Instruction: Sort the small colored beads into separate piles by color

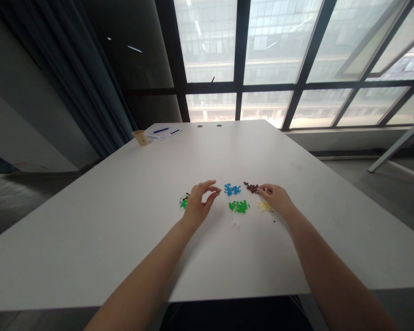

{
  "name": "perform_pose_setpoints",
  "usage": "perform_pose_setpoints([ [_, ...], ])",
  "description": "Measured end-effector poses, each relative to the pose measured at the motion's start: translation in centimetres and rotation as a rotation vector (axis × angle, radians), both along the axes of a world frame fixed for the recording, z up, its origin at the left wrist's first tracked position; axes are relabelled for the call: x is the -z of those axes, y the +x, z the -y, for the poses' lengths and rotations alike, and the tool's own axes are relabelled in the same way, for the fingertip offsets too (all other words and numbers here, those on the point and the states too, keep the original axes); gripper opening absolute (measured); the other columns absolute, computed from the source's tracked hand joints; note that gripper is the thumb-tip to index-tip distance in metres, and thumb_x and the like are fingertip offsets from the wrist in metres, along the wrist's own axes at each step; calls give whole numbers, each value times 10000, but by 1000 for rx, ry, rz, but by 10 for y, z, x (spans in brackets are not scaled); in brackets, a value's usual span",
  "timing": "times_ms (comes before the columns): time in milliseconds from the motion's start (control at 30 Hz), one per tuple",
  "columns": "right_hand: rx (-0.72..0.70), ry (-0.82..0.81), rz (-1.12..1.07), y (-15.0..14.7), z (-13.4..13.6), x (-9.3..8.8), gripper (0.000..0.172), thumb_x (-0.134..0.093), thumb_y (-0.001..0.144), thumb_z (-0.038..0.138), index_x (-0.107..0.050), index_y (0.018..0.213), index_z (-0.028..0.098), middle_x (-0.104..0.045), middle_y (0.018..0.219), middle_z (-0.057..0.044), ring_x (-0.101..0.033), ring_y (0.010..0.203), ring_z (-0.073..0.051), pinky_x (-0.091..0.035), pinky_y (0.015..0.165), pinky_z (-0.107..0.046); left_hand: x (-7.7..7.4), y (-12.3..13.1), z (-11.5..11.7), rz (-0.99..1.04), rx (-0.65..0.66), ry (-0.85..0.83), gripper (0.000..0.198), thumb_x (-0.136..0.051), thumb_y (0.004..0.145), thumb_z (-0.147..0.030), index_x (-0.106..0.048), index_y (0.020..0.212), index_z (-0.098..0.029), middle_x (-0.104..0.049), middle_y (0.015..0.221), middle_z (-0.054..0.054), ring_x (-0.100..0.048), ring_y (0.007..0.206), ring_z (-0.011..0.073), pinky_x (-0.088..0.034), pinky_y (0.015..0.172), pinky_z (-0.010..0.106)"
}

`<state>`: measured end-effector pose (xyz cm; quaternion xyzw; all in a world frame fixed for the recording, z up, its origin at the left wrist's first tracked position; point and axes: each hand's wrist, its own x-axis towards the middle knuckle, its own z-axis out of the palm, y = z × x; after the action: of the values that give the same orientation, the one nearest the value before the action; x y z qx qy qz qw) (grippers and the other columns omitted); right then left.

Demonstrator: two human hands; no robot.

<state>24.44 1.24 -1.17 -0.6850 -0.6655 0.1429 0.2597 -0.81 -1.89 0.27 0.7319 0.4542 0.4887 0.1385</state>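
Note:
My left hand (pixel 199 201) hovers just above the table, left of the blue pieces (pixel 232 189). Its thumb and index finger pinch together at the tips, and what sits between them is too small to name. Partly behind that hand lies a mixed pile of small coloured pieces (pixel 184 201). My right hand (pixel 275 197) has its fingertips closed at the right edge of the dark brown pieces (pixel 251 188); anything in them is hidden. Below that hand are pale yellow pieces (pixel 265 206). Green pieces (pixel 239 206) form a pile between both hands, nearer to me.
A few white pieces (pixel 236 225) and one dark piece (pixel 274 221) lie closer to me on the white table (pixel 124 239). At the far left stand a paper cup (pixel 140 137) and papers (pixel 158 134) with a blue pen (pixel 161 130). Windows rise behind the far edge.

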Motion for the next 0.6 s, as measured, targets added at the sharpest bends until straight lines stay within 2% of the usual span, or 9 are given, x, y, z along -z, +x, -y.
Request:
perform_pose_setpoints([
  [233, -31, 39, -26, -2, 3, -2, 262, -491, 740, 341, -692, 821, 194, -662, 707, -35, -556, 626, -143, -366, 565, -222, 1, -1, -2, 11, 26, -39, 300, -501, 800, -305, -423, 1085, -248, -665, 866, 21, -608, 853, 148, -445, 767, 313],
  [367, -65, 82, -75, -5, 3, -1, 240, -504, 742, 335, -686, 812, 195, -670, 765, -39, -565, 676, -150, -385, 614, -231, 1, 2, -1, 27, 83, -75, 319, -511, 794, -283, -412, 1095, -245, -663, 853, 25, -610, 844, 151, -412, 844, 340],
  [467, -166, 180, -127, -12, 6, -1, 255, -484, 767, 344, -677, 821, 185, -649, 743, -43, -540, 650, -140, -391, 617, -233, 3, 6, -1, 60, 145, -135, 331, -504, 794, -269, -402, 1108, -241, -660, 847, 23, -606, 841, 145, -396, 873, 342],
  [600, -357, 314, -169, -28, 14, -4, 252, -462, 800, 319, -660, 874, 182, -584, 679, -27, -469, 574, -113, -383, 599, -236, 10, 12, -3, 94, 204, -221, 348, -498, 791, -242, -397, 1124, -242, -659, 848, 11, -597, 822, 132, -408, 834, 318],
])
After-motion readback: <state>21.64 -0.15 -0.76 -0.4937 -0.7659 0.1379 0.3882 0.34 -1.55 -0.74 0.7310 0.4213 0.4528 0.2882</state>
